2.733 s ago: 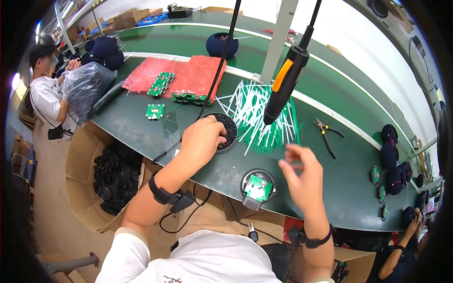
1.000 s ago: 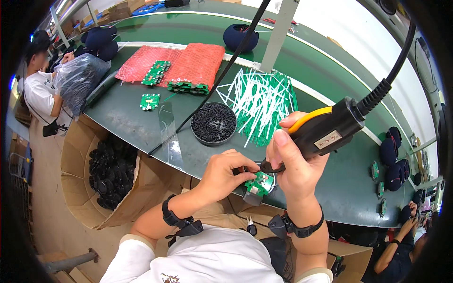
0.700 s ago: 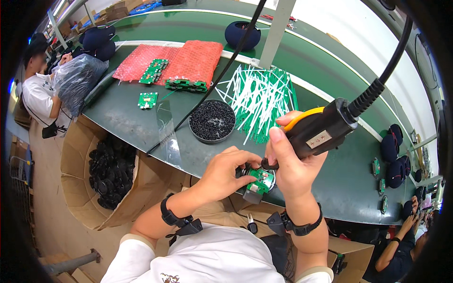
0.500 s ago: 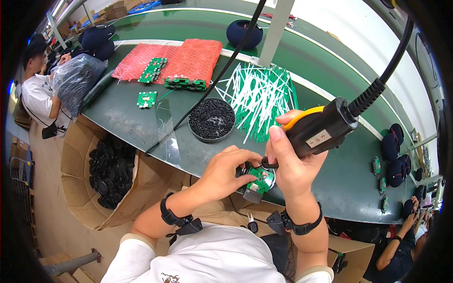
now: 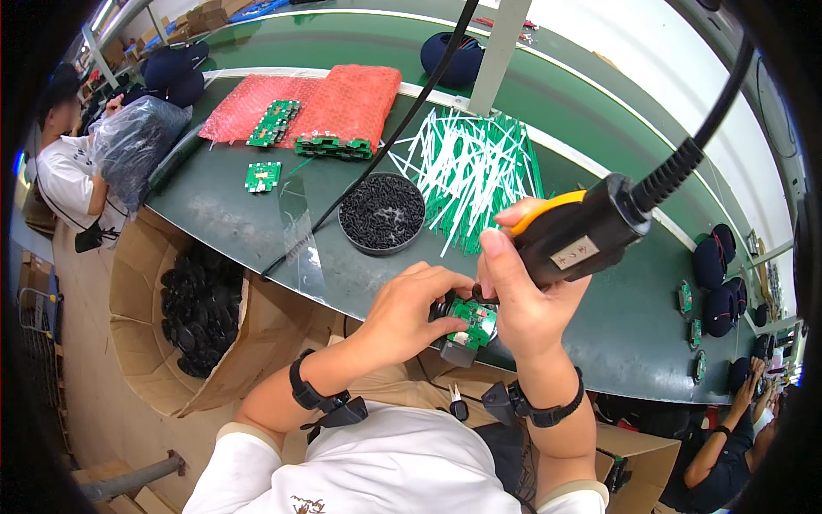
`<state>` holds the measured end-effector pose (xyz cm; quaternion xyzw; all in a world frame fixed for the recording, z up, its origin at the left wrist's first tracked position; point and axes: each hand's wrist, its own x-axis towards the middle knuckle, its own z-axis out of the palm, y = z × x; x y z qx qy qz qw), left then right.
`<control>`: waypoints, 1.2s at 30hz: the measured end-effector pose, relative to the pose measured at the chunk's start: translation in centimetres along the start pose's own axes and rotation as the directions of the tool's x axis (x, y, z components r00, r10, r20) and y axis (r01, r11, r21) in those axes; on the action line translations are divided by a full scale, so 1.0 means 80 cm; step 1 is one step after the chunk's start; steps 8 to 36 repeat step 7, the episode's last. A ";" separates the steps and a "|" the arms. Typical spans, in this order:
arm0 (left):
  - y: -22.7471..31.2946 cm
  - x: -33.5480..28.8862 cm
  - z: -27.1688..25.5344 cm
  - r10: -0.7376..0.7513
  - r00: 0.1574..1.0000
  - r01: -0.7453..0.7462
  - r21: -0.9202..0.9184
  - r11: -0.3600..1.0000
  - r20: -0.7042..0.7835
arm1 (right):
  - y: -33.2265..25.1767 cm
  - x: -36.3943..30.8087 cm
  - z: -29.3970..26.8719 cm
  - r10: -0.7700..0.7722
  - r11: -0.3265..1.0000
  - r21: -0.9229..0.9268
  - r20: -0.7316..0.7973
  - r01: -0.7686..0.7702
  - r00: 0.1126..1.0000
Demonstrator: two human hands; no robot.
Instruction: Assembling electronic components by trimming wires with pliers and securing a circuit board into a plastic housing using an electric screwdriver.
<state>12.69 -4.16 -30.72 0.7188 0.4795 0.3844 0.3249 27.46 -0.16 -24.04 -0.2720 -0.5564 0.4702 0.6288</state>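
My left hand (image 5: 406, 313) grips a green circuit board (image 5: 476, 320) fixed to a dark housing, thumb on the board's left edge. The piece sits at the table's near edge, above my lap. My right hand (image 5: 533, 310) is wrapped round a black corded electric screwdriver (image 5: 591, 230) with a yellow lever. Its body slants up to the right, and the front end is down beside the board. My right fingers hide the tip, so contact with the board cannot be made out. Left of the tool, a round dish (image 5: 382, 213) holds many small black screw-like pieces.
White and green strips (image 5: 471, 171) lie heaped behind the dish. Red bubble wrap (image 5: 349, 103) with stacked boards and a loose board (image 5: 263, 176) are farther left. A black cable (image 5: 390, 141) crosses the table. A carton (image 5: 137, 317) of black parts stands lower left. Co-workers sit at both sides.
Both hands stay on the board and the screwdriver with almost the same grip. The view has shifted slightly; the board and tool have barely moved.
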 end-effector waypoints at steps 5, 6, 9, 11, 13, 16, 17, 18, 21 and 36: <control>-0.003 -0.002 0.004 0.012 1.000 -0.012 0.001 1.000 -0.020 | 0.003 -0.002 -0.004 -0.054 0.995 -0.080 0.066 0.059 0.996; -0.003 -0.001 0.004 0.013 1.000 -0.013 -0.002 1.000 -0.020 | 0.004 -0.001 -0.004 -0.063 0.994 -0.085 0.077 0.069 0.995; -0.004 0.000 0.004 0.033 0.999 -0.033 -0.002 0.999 -0.029 | 0.003 -0.001 -0.004 -0.060 0.992 -0.102 0.091 0.069 0.994; -0.004 0.000 0.004 0.033 0.999 -0.033 -0.002 0.999 -0.029 | 0.003 -0.001 -0.004 -0.060 0.992 -0.102 0.091 0.069 0.994; -0.004 0.000 0.004 0.033 0.999 -0.033 -0.002 0.999 -0.029 | 0.003 -0.001 -0.004 -0.060 0.992 -0.102 0.091 0.069 0.994; -0.004 0.000 0.004 0.033 0.999 -0.033 -0.002 0.999 -0.029 | 0.003 -0.001 -0.004 -0.060 0.992 -0.102 0.091 0.069 0.994; -0.004 0.000 0.004 0.033 0.999 -0.033 -0.002 0.999 -0.029 | 0.003 -0.001 -0.004 -0.060 0.992 -0.102 0.091 0.069 0.994; -0.004 0.000 0.004 0.033 0.999 -0.033 -0.002 0.999 -0.029 | 0.003 -0.001 -0.004 -0.060 0.992 -0.102 0.091 0.069 0.994; -0.004 0.000 0.004 0.033 0.999 -0.033 -0.002 0.999 -0.029 | 0.003 -0.001 -0.004 -0.060 0.992 -0.102 0.091 0.069 0.994; -0.004 0.000 0.004 0.033 0.999 -0.033 -0.002 0.999 -0.029 | 0.003 -0.001 -0.004 -0.060 0.992 -0.102 0.091 0.069 0.994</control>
